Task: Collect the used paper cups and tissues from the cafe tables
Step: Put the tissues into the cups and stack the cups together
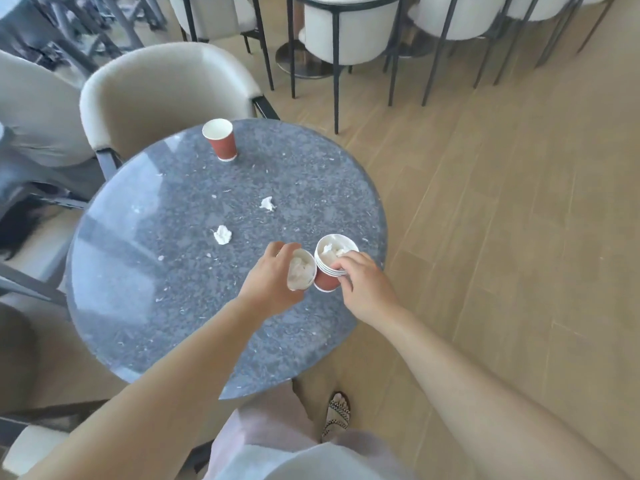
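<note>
On the round grey stone table (145, 271) a stack of red paper cups (327, 271) with tissue inside stands near the right edge. My right hand (367, 285) grips the stack's rim. Just left of it, my left hand (273, 282) holds a single cup (301, 271) tilted toward me, with crumpled tissue in it. One more red cup (221, 140) stands upright at the table's far edge. Two crumpled tissues lie loose on the table: one (222, 234) left of my left hand, one (267, 203) farther back.
A beige upholstered chair (166, 95) is tucked at the far side of the table, another (38, 112) at the left. More white chairs and a table with black legs (353, 36) stand behind. Wooden floor (502, 202) stretches to the right.
</note>
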The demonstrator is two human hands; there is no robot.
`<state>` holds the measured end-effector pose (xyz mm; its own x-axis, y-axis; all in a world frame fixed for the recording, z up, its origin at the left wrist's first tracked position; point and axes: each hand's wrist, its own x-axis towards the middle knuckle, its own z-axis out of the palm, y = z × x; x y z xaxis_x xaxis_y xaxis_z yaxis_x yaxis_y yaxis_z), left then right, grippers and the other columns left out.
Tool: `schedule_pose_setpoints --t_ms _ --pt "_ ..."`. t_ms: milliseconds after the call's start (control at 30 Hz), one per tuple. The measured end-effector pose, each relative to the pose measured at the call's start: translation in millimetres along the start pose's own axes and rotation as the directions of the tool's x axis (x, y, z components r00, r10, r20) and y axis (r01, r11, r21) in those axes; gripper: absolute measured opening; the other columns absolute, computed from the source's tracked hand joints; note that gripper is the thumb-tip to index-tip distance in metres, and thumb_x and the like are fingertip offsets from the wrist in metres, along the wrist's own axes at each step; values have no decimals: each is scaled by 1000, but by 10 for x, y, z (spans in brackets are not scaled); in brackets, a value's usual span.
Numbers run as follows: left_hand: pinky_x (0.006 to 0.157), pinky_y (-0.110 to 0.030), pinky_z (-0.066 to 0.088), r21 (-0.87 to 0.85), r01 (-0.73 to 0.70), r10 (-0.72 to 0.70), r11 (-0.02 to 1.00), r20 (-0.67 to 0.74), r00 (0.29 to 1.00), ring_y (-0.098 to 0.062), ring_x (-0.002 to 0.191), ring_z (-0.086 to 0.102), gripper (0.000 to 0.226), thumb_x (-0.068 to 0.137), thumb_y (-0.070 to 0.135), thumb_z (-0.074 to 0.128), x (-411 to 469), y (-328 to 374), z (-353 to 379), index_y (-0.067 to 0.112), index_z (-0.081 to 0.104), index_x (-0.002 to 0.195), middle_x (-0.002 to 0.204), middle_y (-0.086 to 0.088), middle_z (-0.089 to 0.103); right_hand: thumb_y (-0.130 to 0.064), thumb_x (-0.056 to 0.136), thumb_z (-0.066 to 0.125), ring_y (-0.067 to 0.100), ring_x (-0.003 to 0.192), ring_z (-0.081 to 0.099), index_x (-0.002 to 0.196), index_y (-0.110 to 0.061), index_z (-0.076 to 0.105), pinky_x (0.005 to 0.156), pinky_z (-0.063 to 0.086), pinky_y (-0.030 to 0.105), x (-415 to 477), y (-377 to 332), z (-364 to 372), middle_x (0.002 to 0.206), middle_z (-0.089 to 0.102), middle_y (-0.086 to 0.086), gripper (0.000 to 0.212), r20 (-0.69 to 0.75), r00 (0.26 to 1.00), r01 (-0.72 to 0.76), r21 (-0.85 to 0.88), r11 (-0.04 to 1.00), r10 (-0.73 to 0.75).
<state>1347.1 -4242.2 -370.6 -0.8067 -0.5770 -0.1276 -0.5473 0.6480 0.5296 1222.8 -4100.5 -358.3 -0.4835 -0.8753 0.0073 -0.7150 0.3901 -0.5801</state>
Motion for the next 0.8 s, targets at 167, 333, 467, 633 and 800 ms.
schedule_pose_setpoints --t_ms 167,333,467,633,800 --pt "76 -34 50 -28 -36 37 999 41 998 -26 102 56 76 68 26 79 359 -205 -100 19 40 133 128 -4 42 -3 86 50 22 108 46 104 -11 62 77 36 27 329 -9 86 112 60 0 23 -21 997 -77 -72 994 76" --pt "86 -38 47 -27 -97 100 995 121 988 -28 109 52 77 68 21 78 770 -443 -275 22 39 135 133 2 42 -1 82 56 24 107 49 105 -11 64 82 45 38 759 -96 166 111 60 1 27 11 992 -123 -138 983 126" --pt "91 -40 45 -52 -136 142 989 145 979 -29 113 50 75 69 17 77 1067 -593 -349 21 40 135 136 3 43 2 82 53 24 104 49 104 -12 64 80 44 36 1084 -117 232 108 61 2 29 -24 986 -166 -171 971 165" --pt "99 -42 43 -89 -157 172 984 205 964 -27 123 46 82 69 23 80 1285 -754 -367 18 37 138 142 1 38 -4 82 53 24 104 49 106 -13 63 84 44 36 1253 -96 316 109 62 1 28 -10 982 -188 -195 963 190" --pt "104 -37 38 -122 -111 132 986 181 975 -21 129 41 71 81 49 65 1377 -886 -453 23 36 140 146 5 34 -19 79 63 24 99 55 99 -16 66 81 48 37 1328 -171 346 102 67 -3 20 -129 978 -182 -123 976 166"
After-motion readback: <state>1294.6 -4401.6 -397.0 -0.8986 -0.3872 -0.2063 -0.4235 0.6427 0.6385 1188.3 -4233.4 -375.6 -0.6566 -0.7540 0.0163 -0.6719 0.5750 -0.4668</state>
